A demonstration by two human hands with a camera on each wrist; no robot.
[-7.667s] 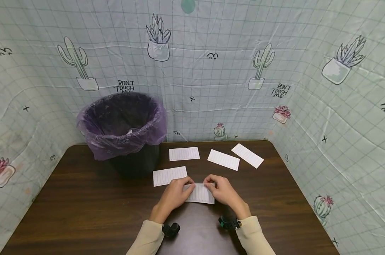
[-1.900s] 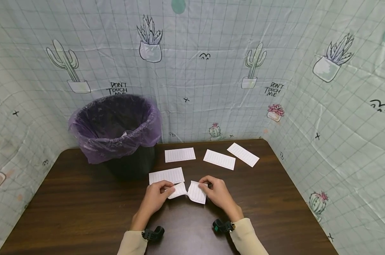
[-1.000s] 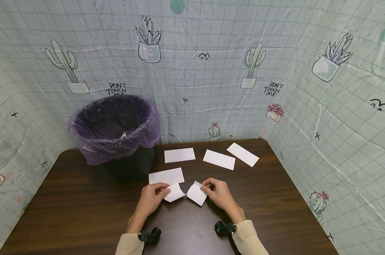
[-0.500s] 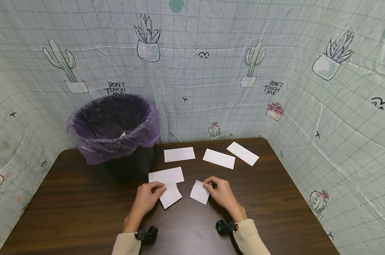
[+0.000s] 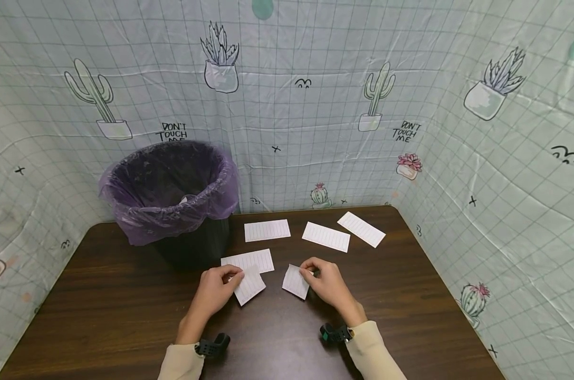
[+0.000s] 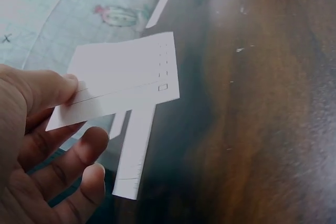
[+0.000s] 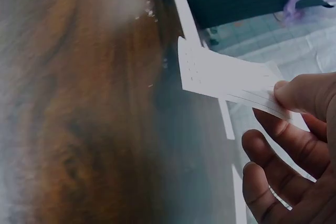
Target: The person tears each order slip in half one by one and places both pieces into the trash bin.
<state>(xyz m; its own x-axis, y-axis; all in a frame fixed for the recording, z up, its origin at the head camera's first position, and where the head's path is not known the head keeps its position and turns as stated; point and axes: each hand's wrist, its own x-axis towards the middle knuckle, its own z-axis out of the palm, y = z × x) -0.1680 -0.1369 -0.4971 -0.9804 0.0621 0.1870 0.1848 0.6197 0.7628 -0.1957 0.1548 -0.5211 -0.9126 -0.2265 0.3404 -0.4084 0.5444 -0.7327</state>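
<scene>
Between its thumb and forefinger, my left hand (image 5: 216, 287) pinches a torn half of lined white paper (image 5: 250, 285). Seen from the left wrist, that piece (image 6: 123, 74) has printed lines and a small box near one corner. My right hand (image 5: 328, 282) pinches the other torn half (image 5: 295, 281) the same way, and its piece (image 7: 226, 74) bends slightly in the right wrist view. A gap of bare table separates the two halves. Just behind the left half lies a whole lined paper slip (image 5: 258, 259), partly covered by it in the head view.
Three more lined slips lie towards the back of the brown table (image 5: 116, 316): one (image 5: 267, 230) near the bin, another (image 5: 326, 236) at centre right, a third (image 5: 361, 229) farther right. A black bin (image 5: 192, 243) with a purple liner (image 5: 173, 221) stands back left, something white inside.
One slip held in both hands has been torn in two. The hands have since drawn apart, the left hand shifting leftwards with its half. The slips on the table stay put.
</scene>
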